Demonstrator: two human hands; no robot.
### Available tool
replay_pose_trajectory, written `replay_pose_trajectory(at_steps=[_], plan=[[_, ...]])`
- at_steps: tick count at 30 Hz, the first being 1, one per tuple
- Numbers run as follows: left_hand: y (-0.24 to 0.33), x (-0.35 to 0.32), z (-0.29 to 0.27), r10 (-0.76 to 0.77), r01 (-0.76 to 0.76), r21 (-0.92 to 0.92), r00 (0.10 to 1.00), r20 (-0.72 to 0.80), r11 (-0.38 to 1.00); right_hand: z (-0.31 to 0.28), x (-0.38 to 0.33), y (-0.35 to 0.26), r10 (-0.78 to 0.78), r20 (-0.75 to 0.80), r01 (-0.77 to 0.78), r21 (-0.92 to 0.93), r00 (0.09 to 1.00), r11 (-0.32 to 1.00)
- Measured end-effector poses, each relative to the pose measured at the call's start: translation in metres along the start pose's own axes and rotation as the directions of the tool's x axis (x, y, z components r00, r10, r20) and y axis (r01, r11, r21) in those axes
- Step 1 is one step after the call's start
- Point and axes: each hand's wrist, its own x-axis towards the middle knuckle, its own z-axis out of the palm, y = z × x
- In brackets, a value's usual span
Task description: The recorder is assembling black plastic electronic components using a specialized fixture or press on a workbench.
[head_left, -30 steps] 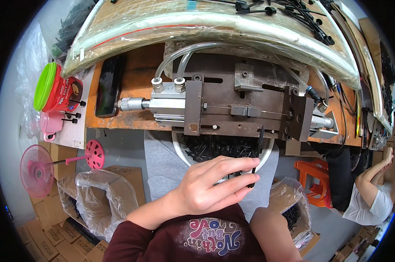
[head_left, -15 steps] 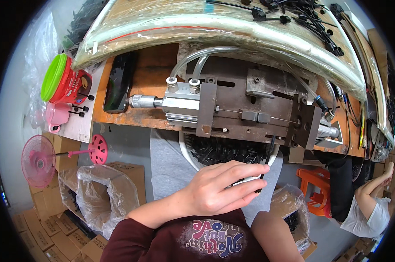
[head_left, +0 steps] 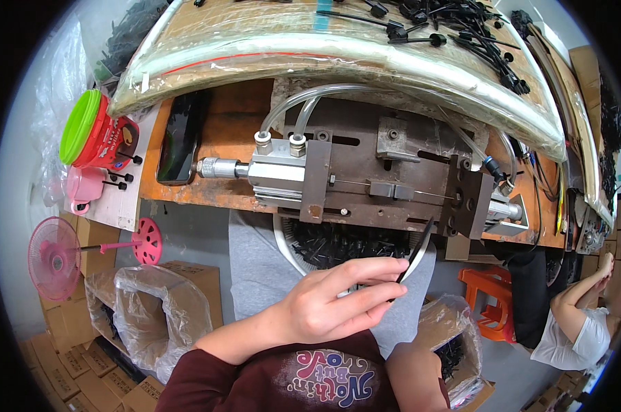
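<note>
Head view looking down: the left hand [head_left: 331,302] is pinching a thin black strip [head_left: 415,251] between its fingertips, tilting it up toward the metal press fixture [head_left: 386,175] on the wooden tabletop [head_left: 221,185]. Just below the fixture, a white bowl [head_left: 281,240] of small black parts is sitting on a grey cloth. The right hand is lying out of sight.

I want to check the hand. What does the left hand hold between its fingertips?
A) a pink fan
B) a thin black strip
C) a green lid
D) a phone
B: the left hand pinches a thin black strip that points up toward the metal fixture.
</note>
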Motion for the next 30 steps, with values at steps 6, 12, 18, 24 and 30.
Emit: replay_pose_trajectory(at_steps=[6, 12, 18, 24, 30], plan=[[0.0, 0.002, 0.0, -0.001, 0.003, -0.074, 1.0, 0.022, 0.997, -0.016, -0.009, 0.01, 0.034, -0.031, -0.025, 0.251, 0.999, 0.968], [0.004, 0.0, -0.006, -0.004, 0.009, -0.084, 0.998, 0.059, 0.996, -0.064, -0.02, 0.027, 0.495, -0.306, -0.567, -0.609, 0.813, 0.555], [0.009, 0.004, -0.017, -0.004, 0.004, 0.0, 0.991, 0.137, 1.0, -0.108, -0.048, 0.02, 0.91, -0.405, -0.978, -0.211, 0.084, -0.003], [0.011, 0.002, -0.017, 0.007, -0.023, 0.087, 0.984, 0.176, 0.996, -0.109, -0.045, 0.019, 0.903, -0.427, -0.957, -0.278, 0.043, -0.086], [0.011, 0.002, -0.02, 0.036, -0.06, 0.142, 0.985, 0.168, 0.988, -0.11, -0.043, 0.017, 0.896, -0.443, -0.971, -0.225, 0.029, -0.08]])
